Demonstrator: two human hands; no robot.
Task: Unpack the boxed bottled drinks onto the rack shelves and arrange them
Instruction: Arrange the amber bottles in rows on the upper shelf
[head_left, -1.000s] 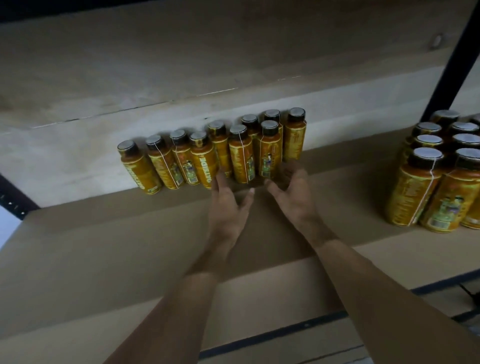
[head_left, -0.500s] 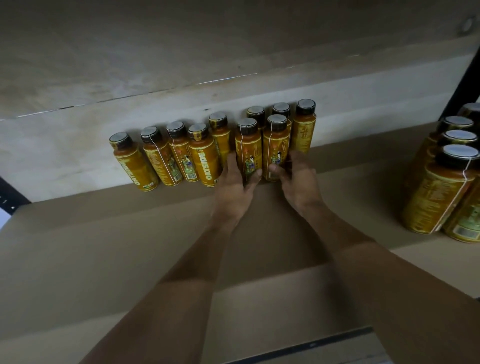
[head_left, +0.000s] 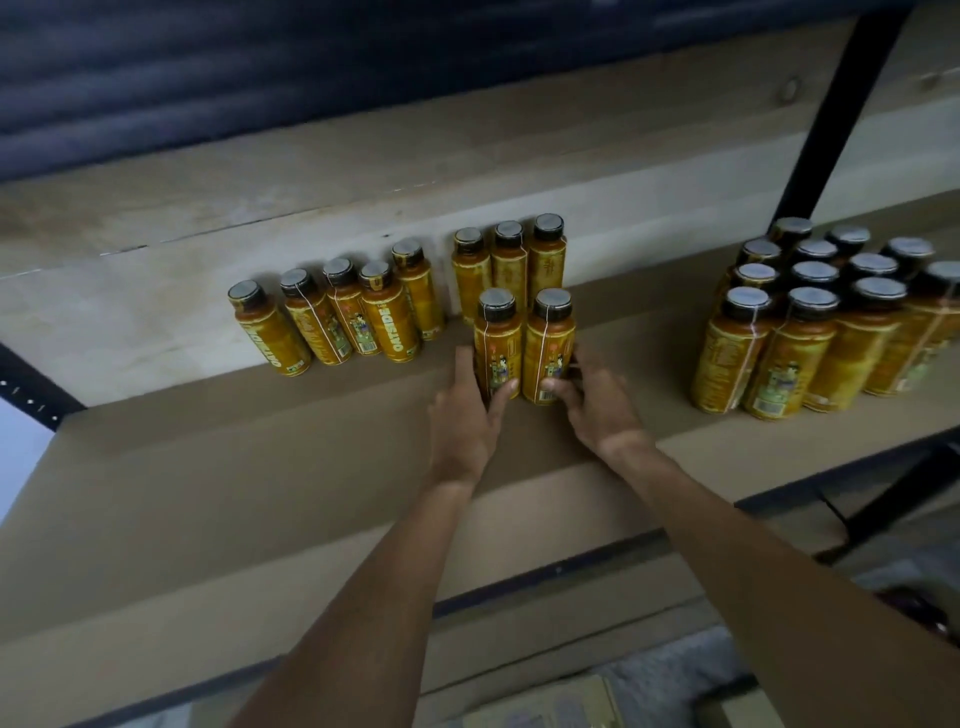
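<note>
Two orange bottles with dark caps stand side by side on the brown shelf (head_left: 218, 467), in front of the back row. My left hand (head_left: 465, 415) grips the base of the left bottle (head_left: 497, 345). My right hand (head_left: 597, 408) wraps the base of the right bottle (head_left: 548, 348). Behind them, three bottles (head_left: 509, 265) stand against the pale back wall. Further left, several more bottles (head_left: 337, 317) line the same wall.
A dense cluster of the same bottles (head_left: 821, 322) fills the right end of the shelf. A black rack post (head_left: 831, 114) rises behind it. The shelf's dark front edge (head_left: 545, 577) runs under my forearms. A box top (head_left: 545, 706) shows at the bottom.
Both hands closed on the two front bottles and drew them toward me, out of the back row. A gap has opened in the row where they stood.
</note>
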